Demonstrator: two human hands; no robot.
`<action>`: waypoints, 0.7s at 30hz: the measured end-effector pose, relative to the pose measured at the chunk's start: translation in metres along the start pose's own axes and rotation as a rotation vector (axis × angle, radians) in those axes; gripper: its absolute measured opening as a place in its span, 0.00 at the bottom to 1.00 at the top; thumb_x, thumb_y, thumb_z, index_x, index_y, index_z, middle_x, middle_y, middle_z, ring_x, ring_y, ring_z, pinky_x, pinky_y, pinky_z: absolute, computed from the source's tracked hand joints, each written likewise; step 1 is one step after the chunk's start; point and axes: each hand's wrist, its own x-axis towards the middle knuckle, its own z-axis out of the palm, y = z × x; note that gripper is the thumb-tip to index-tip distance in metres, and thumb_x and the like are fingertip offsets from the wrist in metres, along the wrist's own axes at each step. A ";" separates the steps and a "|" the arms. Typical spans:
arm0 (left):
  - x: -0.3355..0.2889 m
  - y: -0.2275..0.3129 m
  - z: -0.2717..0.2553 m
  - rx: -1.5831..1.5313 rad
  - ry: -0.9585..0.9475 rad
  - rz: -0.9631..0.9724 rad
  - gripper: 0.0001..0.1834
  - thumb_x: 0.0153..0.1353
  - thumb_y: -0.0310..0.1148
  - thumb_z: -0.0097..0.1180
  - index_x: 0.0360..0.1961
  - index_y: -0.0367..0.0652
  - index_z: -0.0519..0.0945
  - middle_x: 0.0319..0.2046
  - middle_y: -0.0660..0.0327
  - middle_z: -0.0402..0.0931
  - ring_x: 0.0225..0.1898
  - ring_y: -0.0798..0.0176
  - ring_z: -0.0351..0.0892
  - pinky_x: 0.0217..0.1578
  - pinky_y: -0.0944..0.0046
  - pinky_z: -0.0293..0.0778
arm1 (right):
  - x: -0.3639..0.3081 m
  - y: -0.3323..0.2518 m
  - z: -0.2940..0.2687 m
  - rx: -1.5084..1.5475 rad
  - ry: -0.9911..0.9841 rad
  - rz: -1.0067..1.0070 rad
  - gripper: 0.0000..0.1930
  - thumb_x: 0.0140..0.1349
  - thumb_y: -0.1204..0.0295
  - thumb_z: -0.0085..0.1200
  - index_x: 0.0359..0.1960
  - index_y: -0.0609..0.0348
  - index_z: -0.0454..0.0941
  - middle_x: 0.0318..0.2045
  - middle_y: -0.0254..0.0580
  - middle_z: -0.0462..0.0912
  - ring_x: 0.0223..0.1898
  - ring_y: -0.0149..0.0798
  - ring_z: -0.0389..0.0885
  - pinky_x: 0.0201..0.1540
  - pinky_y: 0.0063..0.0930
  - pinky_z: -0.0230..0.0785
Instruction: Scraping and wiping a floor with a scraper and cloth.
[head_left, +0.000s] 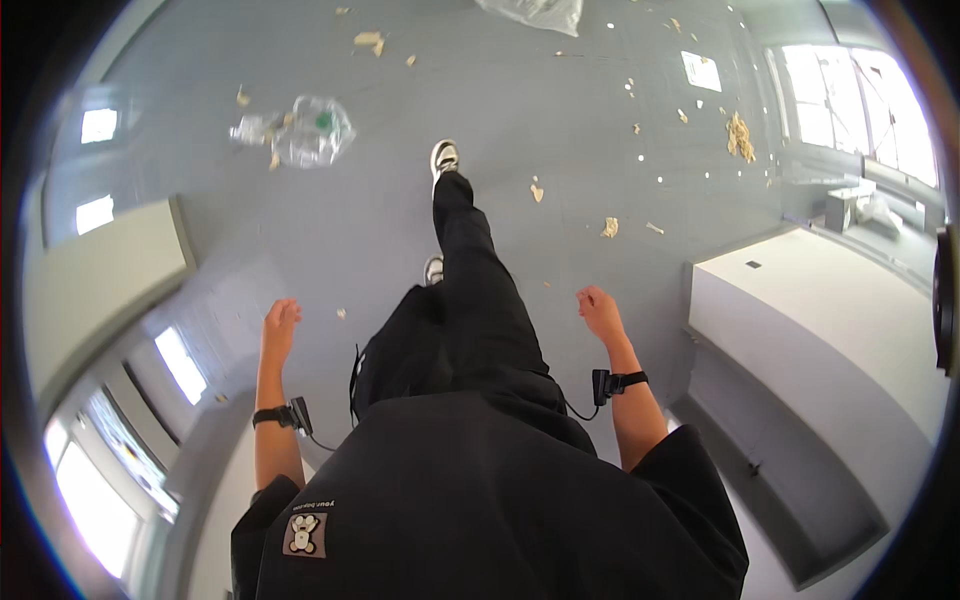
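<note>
**Empty hands over a littered grey floor, seen from above**

Nearest thing to either hand: a small pale scrap on the floor, lying just right of the left hand in the picture and well apart from the right hand. Too small to tell its shape or long axis. Left hand therefore the nearer one, with the scrap off its inner side, toward the body.

Left hand held out at the side, fingers loosely curled, holding nothing. Right hand likewise out at the side, fingers drawn into a loose fist, also empty. A black strap with a small device and cable on each wrist: left strap, right strap.

Between the hands, a black trouser leg stretched forward, ending in a white and black shoe; second shoe partly hidden behind the knee. Black shirt filling the lower middle, with a small square patch near the left shoulder.

Farther out on the floor: a crumpled clear plastic bag ahead and to the left, well beyond the left hand; another clear bag at the top edge. Tan scraps scattered ahead of the right hand, with a larger tan clump toward the upper right.

At the right, a long white counter. At the left, a pale cabinet. Bright windows at the upper right, bent by the lens.
</note>
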 end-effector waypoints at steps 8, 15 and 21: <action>-0.173 -0.181 0.086 0.067 -0.233 -0.202 0.18 0.74 0.43 0.54 0.52 0.40 0.81 0.41 0.60 0.85 0.42 0.63 0.85 0.46 0.60 0.78 | -0.092 0.022 0.004 -0.168 -0.107 -0.044 0.13 0.73 0.66 0.51 0.43 0.63 0.82 0.24 0.42 0.82 0.28 0.39 0.81 0.36 0.35 0.73; -0.290 -0.250 0.160 -0.172 0.001 -0.401 0.23 0.74 0.48 0.53 0.53 0.38 0.82 0.45 0.57 0.87 0.45 0.61 0.87 0.45 0.61 0.79 | -0.169 0.099 0.034 -0.082 -0.256 -0.156 0.13 0.74 0.67 0.49 0.48 0.61 0.82 0.25 0.37 0.81 0.31 0.29 0.81 0.37 0.27 0.73; -0.374 -0.294 0.229 -0.090 0.045 -0.225 0.23 0.74 0.47 0.52 0.54 0.37 0.81 0.45 0.56 0.86 0.46 0.60 0.87 0.48 0.59 0.79 | -0.263 0.273 0.054 -0.063 -0.219 -0.209 0.13 0.73 0.65 0.51 0.47 0.60 0.83 0.25 0.45 0.82 0.28 0.42 0.81 0.36 0.37 0.73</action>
